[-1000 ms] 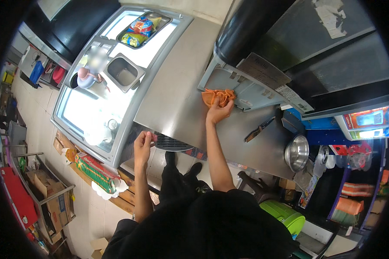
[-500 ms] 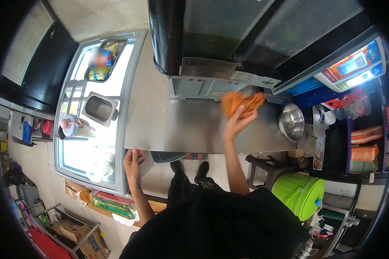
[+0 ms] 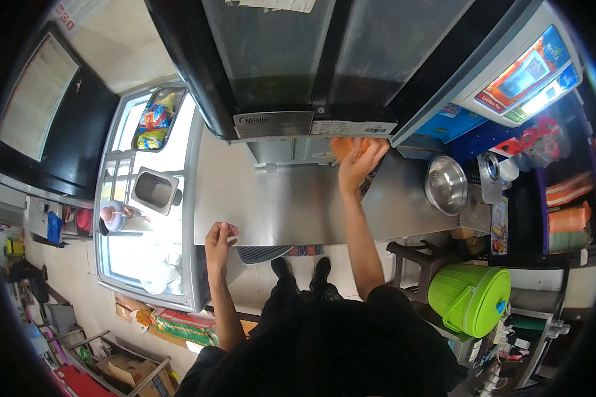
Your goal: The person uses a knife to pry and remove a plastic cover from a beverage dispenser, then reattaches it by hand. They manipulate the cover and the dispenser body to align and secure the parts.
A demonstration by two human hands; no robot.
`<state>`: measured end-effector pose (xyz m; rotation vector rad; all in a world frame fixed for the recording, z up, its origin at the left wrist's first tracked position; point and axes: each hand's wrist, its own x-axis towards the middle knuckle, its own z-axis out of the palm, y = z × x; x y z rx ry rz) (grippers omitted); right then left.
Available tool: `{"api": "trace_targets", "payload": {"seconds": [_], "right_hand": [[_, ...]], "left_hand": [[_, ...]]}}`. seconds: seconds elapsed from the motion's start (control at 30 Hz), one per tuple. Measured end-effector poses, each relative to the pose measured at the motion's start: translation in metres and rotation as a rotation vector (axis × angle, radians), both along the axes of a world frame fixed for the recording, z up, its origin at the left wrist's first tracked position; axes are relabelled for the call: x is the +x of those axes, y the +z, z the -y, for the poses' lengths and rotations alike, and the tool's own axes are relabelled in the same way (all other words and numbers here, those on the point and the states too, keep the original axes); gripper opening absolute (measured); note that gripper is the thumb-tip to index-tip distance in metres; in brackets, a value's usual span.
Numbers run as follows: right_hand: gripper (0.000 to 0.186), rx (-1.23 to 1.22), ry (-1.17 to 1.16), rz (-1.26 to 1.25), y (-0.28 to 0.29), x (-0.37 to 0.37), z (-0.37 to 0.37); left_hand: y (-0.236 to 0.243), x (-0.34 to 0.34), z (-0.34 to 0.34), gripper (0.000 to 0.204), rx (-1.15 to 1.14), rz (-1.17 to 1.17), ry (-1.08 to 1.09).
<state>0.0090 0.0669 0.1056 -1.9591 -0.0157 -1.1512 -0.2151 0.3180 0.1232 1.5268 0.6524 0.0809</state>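
Observation:
My right hand (image 3: 359, 167) reaches across the steel counter (image 3: 271, 205), its fingers closed around an orange cloth (image 3: 342, 147). Hand and cloth are at the lower edge of a large dark appliance (image 3: 271, 73) that overhangs the counter's back, and part of the cloth is hidden behind the fingers. Over the counter's front left corner, my left hand (image 3: 220, 242) is held loosely curled, with the fingers a little apart and nothing in them.
A steel bowl (image 3: 446, 186) sits at the counter's right end. On the left stands a glass-topped case (image 3: 195, 192) bearing a steel container (image 3: 153, 190) and a tray of snack packets (image 3: 156, 119). A lidded green bucket (image 3: 467, 299) and a dark stool (image 3: 414, 261) are at the lower right.
My right hand has taken the cloth back and slightly left, against the appliance's lower edge. My left hand has come off the counter's front edge. The view has shifted.

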Motion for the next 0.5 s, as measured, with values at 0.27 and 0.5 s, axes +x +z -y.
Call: {"api": "trace_targets", "payload": {"seconds": [0.27, 0.5], "right_hand": [[0.025, -0.218, 0.379, -0.557, -0.048, -0.058, 0.018], [0.039, -0.500, 0.488, -0.440, -0.071, -0.085, 0.031]], "left_hand": [[-0.002, 0.010, 0.018, 0.026, -0.040, 0.021, -0.040], [-0.049, -0.078, 0.010, 0.049, 0.244, 0.026, 0.183]]}}
